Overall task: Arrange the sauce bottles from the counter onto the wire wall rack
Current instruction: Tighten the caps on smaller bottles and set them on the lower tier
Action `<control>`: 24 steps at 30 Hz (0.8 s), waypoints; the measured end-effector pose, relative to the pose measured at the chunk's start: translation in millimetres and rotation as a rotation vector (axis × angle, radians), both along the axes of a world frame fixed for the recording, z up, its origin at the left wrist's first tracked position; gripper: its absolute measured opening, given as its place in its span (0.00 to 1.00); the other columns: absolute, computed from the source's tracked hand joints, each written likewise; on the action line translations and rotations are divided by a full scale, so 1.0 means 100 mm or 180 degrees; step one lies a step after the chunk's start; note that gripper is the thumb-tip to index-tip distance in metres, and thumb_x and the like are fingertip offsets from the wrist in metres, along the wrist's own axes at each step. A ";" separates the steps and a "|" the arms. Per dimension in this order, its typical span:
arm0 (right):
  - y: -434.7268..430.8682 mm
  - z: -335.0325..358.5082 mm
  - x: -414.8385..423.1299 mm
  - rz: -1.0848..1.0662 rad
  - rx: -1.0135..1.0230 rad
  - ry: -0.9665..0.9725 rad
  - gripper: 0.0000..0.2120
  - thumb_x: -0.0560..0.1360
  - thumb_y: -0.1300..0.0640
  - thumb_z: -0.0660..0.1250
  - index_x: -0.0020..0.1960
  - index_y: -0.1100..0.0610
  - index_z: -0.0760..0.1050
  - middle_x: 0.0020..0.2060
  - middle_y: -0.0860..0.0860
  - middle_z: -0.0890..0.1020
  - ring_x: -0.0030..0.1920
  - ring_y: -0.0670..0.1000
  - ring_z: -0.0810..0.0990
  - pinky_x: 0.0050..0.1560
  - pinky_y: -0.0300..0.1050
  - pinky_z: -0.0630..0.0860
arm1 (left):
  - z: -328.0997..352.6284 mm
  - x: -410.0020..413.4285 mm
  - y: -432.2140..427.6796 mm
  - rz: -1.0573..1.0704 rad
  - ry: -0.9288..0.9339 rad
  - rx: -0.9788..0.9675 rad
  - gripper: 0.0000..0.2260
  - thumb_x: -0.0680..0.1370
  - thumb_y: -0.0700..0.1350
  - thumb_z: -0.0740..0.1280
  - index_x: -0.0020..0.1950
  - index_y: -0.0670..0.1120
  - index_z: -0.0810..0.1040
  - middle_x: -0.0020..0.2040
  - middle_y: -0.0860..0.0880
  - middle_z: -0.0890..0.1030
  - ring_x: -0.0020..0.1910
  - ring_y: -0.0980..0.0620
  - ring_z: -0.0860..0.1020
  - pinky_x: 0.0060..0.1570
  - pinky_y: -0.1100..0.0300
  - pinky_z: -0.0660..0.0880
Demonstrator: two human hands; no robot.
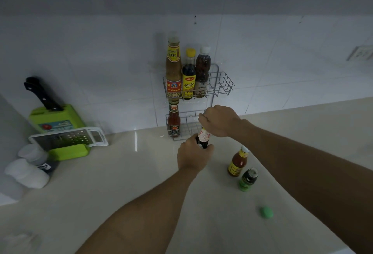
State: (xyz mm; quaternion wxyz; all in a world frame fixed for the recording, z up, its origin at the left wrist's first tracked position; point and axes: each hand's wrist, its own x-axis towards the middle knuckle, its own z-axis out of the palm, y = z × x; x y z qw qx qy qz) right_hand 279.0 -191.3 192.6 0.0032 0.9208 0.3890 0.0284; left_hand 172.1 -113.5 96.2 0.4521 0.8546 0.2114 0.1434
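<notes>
A wire wall rack [221, 84] hangs on the tiled wall with two tiers. The top tier holds three bottles: a tall brown sauce bottle [173, 68], a yellow-capped dark bottle [189, 76] and a white-capped bottle [202, 72]. A red sauce bottle [174, 121] stands at the left of the lower tier. My left hand [193, 156] grips the body of a dark bottle with a white and red neck label [204, 137] just in front of the lower tier. My right hand [219, 120] grips its top. An orange sauce bottle [238, 162] and a green-labelled bottle [248, 179] stand on the counter [121, 183] at the right.
A green cap-like object [266, 212] lies on the counter near the right. At the left are a green knife block with a black-handled knife [52, 116], a white grater [70, 138] and white shakers [28, 171]. A wall socket [360, 53] is at the far right.
</notes>
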 end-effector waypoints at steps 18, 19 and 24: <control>0.07 0.07 0.06 -0.0028 -0.0079 0.0442 0.29 0.78 0.32 0.49 0.31 0.52 0.71 0.30 0.50 0.75 0.35 0.52 0.75 0.36 0.45 0.69 | -0.01 -0.02 0.06 0.0043 -0.0003 0.0006 0.09 0.65 0.57 0.65 0.38 0.54 0.71 0.34 0.54 0.78 0.38 0.47 0.79 0.43 0.50 0.80; 0.06 0.09 0.04 0.0136 0.0071 0.0361 0.28 0.78 0.32 0.50 0.30 0.50 0.71 0.29 0.49 0.75 0.34 0.51 0.76 0.34 0.44 0.68 | 0.00 -0.01 0.07 0.0083 -0.0040 -0.0037 0.09 0.64 0.57 0.65 0.37 0.55 0.70 0.34 0.55 0.78 0.38 0.48 0.79 0.43 0.50 0.80; 0.03 -0.03 -0.02 0.0166 0.0323 0.0004 0.21 0.81 0.44 0.51 0.40 0.55 0.75 0.40 0.56 0.82 0.37 0.54 0.74 0.35 0.45 0.66 | 0.03 0.03 0.11 0.0051 -0.0040 0.0065 0.09 0.65 0.57 0.66 0.39 0.55 0.72 0.35 0.55 0.79 0.38 0.47 0.79 0.42 0.51 0.79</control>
